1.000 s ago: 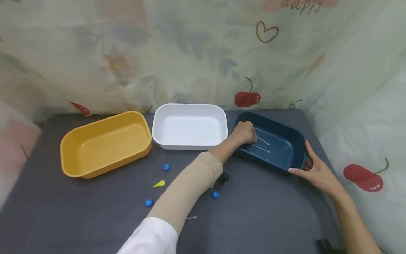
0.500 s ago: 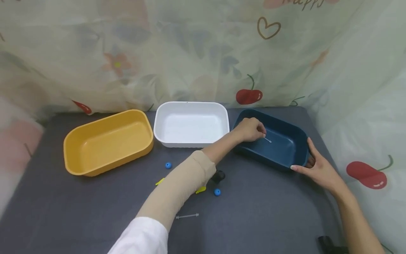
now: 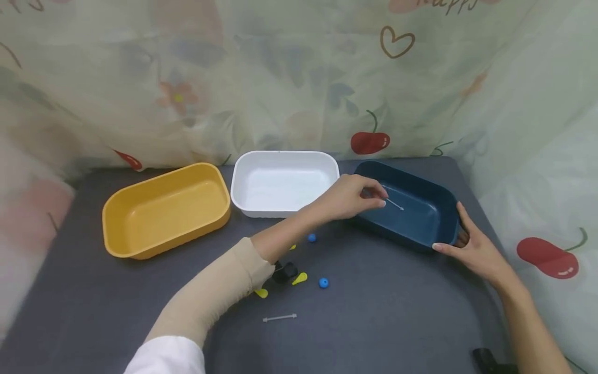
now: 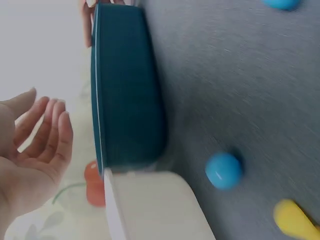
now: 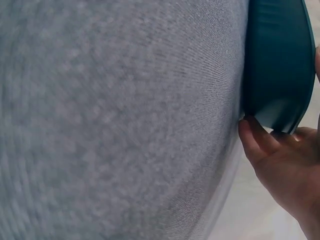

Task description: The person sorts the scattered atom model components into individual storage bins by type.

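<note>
My left hand (image 3: 350,197) hovers over the left end of the dark blue bin (image 3: 422,210), with loosely bent fingers and nothing between them in the left wrist view. Just beyond its fingertips, a thin pale rod (image 3: 395,204) lies on the bin's floor; the hand hides part of the bin. At the bin's right end, my right hand (image 3: 476,252) grips the wall, thumb on the front corner and fingers along the end. The right wrist view shows those fingers (image 5: 262,137) against the bin's lower edge.
Left of the blue bin stand a white bin (image 3: 285,213) and a yellow bin (image 3: 165,249). On the grey cloth lie blue beads (image 3: 324,282), yellow teardrop-shaped pieces (image 3: 300,278), black pieces (image 3: 286,271) and another pale rod (image 3: 279,317). A black object (image 3: 486,358) sits near my right forearm.
My left hand has drawn back leftward from inside the blue bin, and its fingers have loosened. The left forearm has swung left, uncovering pieces on the cloth. My right hand keeps its hold.
</note>
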`<state>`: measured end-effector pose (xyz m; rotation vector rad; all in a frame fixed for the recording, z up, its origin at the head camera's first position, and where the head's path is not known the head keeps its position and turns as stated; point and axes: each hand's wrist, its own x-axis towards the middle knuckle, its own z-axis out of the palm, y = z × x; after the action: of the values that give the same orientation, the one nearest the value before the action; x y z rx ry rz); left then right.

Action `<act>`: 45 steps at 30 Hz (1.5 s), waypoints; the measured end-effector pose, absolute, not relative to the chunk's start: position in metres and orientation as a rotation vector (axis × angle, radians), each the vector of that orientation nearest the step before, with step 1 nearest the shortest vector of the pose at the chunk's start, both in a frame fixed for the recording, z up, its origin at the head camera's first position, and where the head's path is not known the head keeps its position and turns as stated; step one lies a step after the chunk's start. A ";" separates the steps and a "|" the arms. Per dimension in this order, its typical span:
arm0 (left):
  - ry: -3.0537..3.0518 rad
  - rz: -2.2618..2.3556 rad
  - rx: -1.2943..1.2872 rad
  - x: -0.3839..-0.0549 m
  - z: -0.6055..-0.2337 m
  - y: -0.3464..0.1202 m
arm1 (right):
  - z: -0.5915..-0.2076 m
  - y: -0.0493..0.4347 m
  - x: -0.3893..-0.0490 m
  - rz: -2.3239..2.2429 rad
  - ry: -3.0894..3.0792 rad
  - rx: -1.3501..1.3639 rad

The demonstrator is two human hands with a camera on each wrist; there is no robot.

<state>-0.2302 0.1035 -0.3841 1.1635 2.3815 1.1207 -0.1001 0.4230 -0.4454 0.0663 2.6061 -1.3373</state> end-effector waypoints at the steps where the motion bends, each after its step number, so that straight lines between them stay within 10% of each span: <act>1: 2.386 1.140 1.158 -0.228 -0.383 0.097 | -0.445 0.424 -0.099 -1.329 2.616 0.062; 45: 2.473 1.381 0.888 -0.129 -0.397 -0.076 | -0.445 0.422 -0.097 -1.266 2.654 0.099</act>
<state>-0.1293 -0.0763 -0.3965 0.8882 2.4726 1.3807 -0.0966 0.4224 -0.4446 0.0992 2.6538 -1.2656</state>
